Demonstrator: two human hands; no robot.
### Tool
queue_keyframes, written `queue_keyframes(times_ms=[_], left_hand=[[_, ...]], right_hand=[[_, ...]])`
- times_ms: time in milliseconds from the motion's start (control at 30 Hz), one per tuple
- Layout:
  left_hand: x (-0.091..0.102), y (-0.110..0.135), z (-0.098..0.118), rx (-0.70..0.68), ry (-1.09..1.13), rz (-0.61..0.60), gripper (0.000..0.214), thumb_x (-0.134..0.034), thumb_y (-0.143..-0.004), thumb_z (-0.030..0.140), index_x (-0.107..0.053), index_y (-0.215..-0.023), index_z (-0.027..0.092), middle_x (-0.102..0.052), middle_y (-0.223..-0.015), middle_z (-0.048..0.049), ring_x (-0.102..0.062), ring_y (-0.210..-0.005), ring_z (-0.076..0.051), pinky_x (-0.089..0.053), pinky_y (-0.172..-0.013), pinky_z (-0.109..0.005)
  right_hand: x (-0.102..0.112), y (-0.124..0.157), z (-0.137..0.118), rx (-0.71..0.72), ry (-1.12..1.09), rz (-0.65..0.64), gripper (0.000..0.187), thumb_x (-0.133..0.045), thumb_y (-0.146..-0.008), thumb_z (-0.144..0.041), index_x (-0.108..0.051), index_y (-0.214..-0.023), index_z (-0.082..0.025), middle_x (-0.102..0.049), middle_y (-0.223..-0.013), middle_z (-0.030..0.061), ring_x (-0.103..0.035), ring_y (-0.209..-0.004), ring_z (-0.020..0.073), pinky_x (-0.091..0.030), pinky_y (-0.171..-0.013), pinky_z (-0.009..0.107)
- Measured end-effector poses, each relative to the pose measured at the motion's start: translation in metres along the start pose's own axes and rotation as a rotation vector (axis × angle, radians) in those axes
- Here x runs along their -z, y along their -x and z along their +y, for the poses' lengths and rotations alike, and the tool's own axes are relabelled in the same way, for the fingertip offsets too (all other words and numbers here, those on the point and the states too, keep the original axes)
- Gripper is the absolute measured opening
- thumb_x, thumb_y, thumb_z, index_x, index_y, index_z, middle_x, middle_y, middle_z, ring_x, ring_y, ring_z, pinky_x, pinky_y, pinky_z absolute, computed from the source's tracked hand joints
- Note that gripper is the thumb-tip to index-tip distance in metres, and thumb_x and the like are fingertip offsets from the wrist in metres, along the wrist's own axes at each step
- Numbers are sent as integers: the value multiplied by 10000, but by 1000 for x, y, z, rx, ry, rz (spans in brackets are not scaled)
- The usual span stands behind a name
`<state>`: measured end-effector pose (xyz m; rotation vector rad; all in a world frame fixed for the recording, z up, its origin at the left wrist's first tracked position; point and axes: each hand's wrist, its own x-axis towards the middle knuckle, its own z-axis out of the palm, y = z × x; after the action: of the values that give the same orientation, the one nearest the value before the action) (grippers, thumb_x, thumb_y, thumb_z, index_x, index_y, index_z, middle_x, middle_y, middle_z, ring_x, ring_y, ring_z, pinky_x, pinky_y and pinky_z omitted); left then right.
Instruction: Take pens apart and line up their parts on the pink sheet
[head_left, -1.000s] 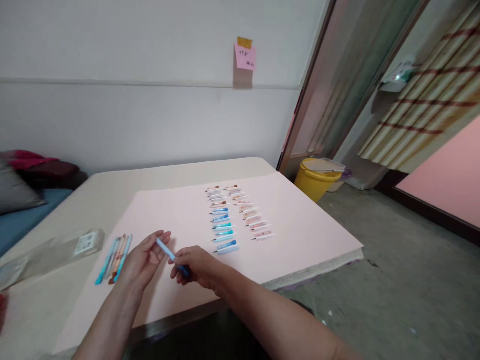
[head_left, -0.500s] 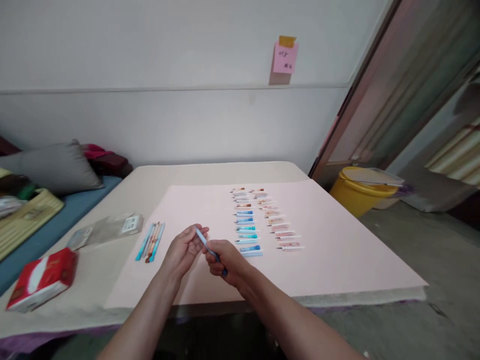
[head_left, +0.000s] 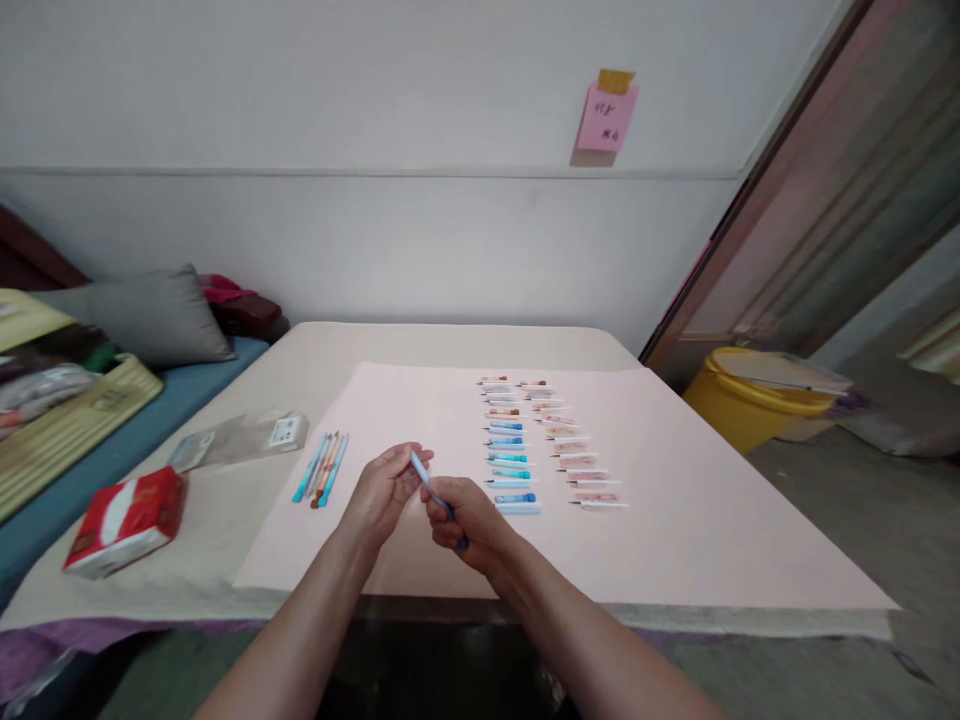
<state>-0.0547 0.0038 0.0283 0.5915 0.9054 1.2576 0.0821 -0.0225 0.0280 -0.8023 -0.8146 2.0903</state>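
A light-blue pen with a darker blue end is held slantwise between my hands above the pink sheet. My right hand is closed around its lower part, the dark end sticking out below the fist. Around the pale upper end curl the thumb and fingers of my left hand. To the right lie a column of blue, teal and brown pens with separate parts beside them and a second column of pinkish ones. Several blue and brown pens rest side by side at the left.
On the cream tabletop, left of the sheet, are a clear plastic bag and a red-and-white tissue pack. A yellow bucket stands on the floor at right. A grey cushion lies at far left; a pink note hangs on the wall.
The whole view has shifted, with the table and wall note now further right in the picture. Both hands keep nearly the same hold on the pen.
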Motion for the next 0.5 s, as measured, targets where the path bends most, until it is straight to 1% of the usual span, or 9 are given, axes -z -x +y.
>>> queue_keyframes(times_ms=[67, 133, 167, 200, 267, 333, 400, 467, 500], left_hand=[[-1, 3, 1, 55, 16, -138, 223, -630, -747, 190, -615, -957, 116, -659, -979, -138, -619, -887, -189, -486, -728, -278], [-2, 5, 2, 72, 3, -219, 243, -652, -725, 185, -611, -952, 112, -666, -938, -133, -625, -742, -155, -478, -673, -264], [-3, 5, 2, 58, -11, -226, 222, -663, -717, 198, -612, -914, 111, -672, -880, -119, -606, -643, -127, -466, -625, -249], [-4, 5, 2, 38, -27, -218, 198, -670, -712, 219, -610, -867, 111, -671, -819, -101, -573, -560, -103, -449, -582, -237], [-5, 5, 1, -3, -64, -186, 183, -673, -711, 263, -602, -783, 110, -656, -736, -75, -514, -478, -75, -421, -543, -229], [-6, 6, -1, -49, -117, -133, 195, -678, -703, 282, -598, -714, 105, -639, -687, -64, -500, -471, -73, -410, -542, -231], [-7, 7, -1, -100, -184, -83, 213, -679, -700, 292, -590, -656, 104, -610, -610, -47, -494, -472, -77, -401, -544, -230], [-6, 8, -1, -112, -208, -78, 221, -661, -720, 306, -591, -652, 108, -589, -567, -35, -491, -471, -80, -405, -558, -234], [-5, 8, 0, -92, -188, -98, 208, -645, -736, 309, -605, -696, 108, -604, -594, -42, -503, -487, -85, -417, -581, -242]], right_hand=[[1, 2, -4, -32, -58, -59, 180, -546, -757, -328, -502, -747, -154, -361, -476, -93, -174, -339, 17, -106, -366, 184], [0, 4, -7, -42, -87, -93, 215, -555, -768, -364, -504, -757, -155, -343, -471, -101, -160, -336, 16, -112, -365, 185], [0, 4, -7, -40, -87, -92, 219, -555, -771, -369, -506, -763, -156, -345, -471, -101, -159, -335, 16, -116, -366, 185], [-1, 5, -7, -35, -79, -82, 217, -553, -772, -370, -508, -765, -158, -352, -471, -100, -160, -334, 17, -120, -366, 186], [-2, 5, -6, -16, -47, -41, 206, -549, -770, -360, -509, -758, -159, -365, -470, -97, -168, -334, 17, -120, -367, 188], [-4, 4, -4, -5, -9, -1, 187, -554, -757, -339, -514, -746, -156, -377, -466, -92, -176, -333, 16, -108, -367, 191], [-4, 3, -2, -7, 6, 13, 188, -559, -752, -336, -521, -746, -152, -385, -465, -89, -183, -333, 16, -97, -368, 193], [-4, 2, -2, -12, -12, 4, 201, -559, -761, -347, -523, -753, -149, -388, -468, -89, -183, -332, 15, -98, -368, 192], [-4, 2, -2, -17, -31, -1, 209, -556, -767, -353, -520, -754, -148, -384, -468, -90, -180, -331, 13, -102, -368, 191]])
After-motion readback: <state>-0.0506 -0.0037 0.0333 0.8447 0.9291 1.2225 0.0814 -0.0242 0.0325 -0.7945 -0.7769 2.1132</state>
